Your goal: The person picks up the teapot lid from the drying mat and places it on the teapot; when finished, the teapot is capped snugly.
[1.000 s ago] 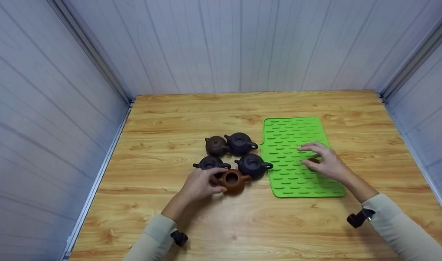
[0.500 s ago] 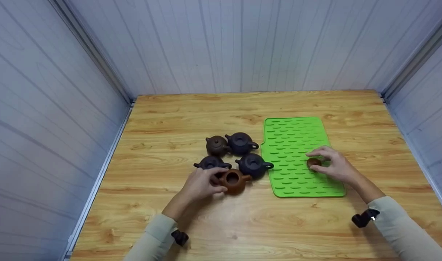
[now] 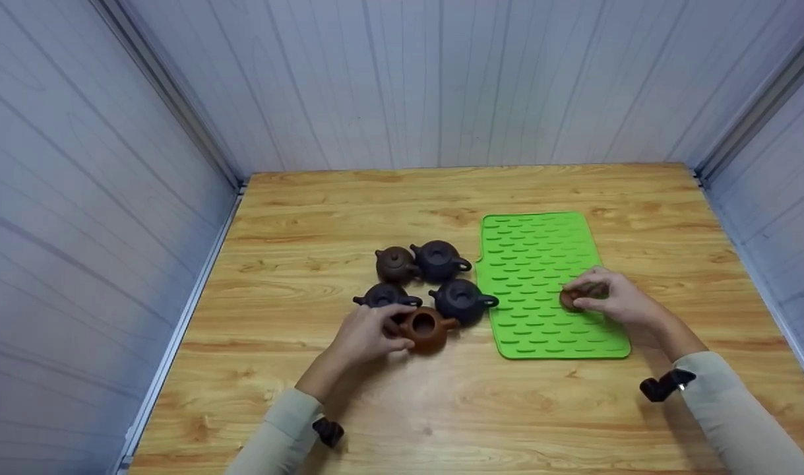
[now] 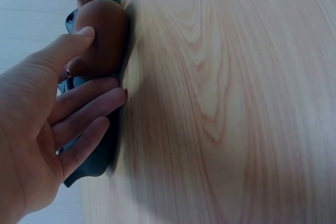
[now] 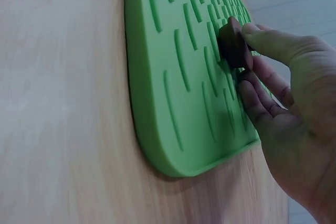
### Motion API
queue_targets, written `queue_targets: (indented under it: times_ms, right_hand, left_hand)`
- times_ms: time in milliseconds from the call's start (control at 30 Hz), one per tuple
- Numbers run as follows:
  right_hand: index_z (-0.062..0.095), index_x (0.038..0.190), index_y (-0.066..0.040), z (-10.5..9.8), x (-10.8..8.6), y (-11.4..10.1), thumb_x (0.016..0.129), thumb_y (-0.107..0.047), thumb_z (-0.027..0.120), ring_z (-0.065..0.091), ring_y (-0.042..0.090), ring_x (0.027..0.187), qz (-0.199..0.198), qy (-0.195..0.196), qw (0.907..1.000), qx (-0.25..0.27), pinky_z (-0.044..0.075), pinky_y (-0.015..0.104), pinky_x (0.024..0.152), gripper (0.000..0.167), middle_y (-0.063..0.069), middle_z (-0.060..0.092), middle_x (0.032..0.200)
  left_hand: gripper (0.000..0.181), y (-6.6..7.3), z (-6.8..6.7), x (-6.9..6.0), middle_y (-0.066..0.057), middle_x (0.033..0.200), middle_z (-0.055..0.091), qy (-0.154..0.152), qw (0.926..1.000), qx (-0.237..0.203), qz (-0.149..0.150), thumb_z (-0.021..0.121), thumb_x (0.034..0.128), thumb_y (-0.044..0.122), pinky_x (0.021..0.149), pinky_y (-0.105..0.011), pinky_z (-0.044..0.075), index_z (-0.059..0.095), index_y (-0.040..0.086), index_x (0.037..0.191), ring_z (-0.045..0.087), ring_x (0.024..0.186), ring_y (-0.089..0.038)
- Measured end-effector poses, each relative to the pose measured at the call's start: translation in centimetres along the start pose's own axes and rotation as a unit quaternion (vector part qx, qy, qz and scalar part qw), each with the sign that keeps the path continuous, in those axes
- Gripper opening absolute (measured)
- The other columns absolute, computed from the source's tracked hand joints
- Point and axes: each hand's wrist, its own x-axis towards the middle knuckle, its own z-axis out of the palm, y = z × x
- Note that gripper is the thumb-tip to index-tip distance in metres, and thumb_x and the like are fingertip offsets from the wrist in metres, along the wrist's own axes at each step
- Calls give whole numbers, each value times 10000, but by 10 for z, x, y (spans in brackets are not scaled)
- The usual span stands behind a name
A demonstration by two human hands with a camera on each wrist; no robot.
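Observation:
A lidless reddish-brown clay teapot stands on the table, its round mouth uncovered. My left hand holds it from the spout side, thumb along the near flank and index finger at the far flank. In the left wrist view the thumb lies on the teapot's body, while the other fingers extend below the spout. Over on the green ridged mat, my right hand pinches a small brown teapot lid between thumb and fingers. The right wrist view has the lid tipped on edge, close to the mat.
Two dark teapots sit beside the mat's left edge. Another dark teapot is partly behind the left hand, and a brown lidded one stands behind it. Panelled walls enclose the wooden table.
My right hand has shifted slightly right and closed its fingertips on the lid, which was resting on the mat half hidden before. The left hand and teapot hold still.

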Motion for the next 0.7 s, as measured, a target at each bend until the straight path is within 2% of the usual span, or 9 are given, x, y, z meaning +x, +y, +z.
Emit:
queue_targets:
  times_ms: [200,533,700]
  right_hand:
    - [817,1230,57,0,1,2,1014,-14,803,671,13,988,81,13,9994,322,566,160,863,228,64,678,1157]
    - [824,1237,36,-2,1,1,1021,-45,806,650,13,1027,239,-48,9996,161,559,158,899,231,151,665,1208]
    - [822,1235,35,-3,2,0,1014,-47,811,649,18,1017,254,-112,9996,58,562,163,894,235,146,668,1207]
  left_hand:
    - [591,0,0,0,-20,963,889,-5,9999,-75,68,956,926,336,806,-427,634,759,226,1472,829,882,-186]
    - [598,0,0,0,-11,973,890,-39,10000,-64,-21,955,926,350,803,-420,623,754,241,1479,825,887,-185]
    - [600,0,0,0,-9,978,890,-46,10000,-40,-32,957,924,352,786,-401,609,756,236,1477,824,889,-187]
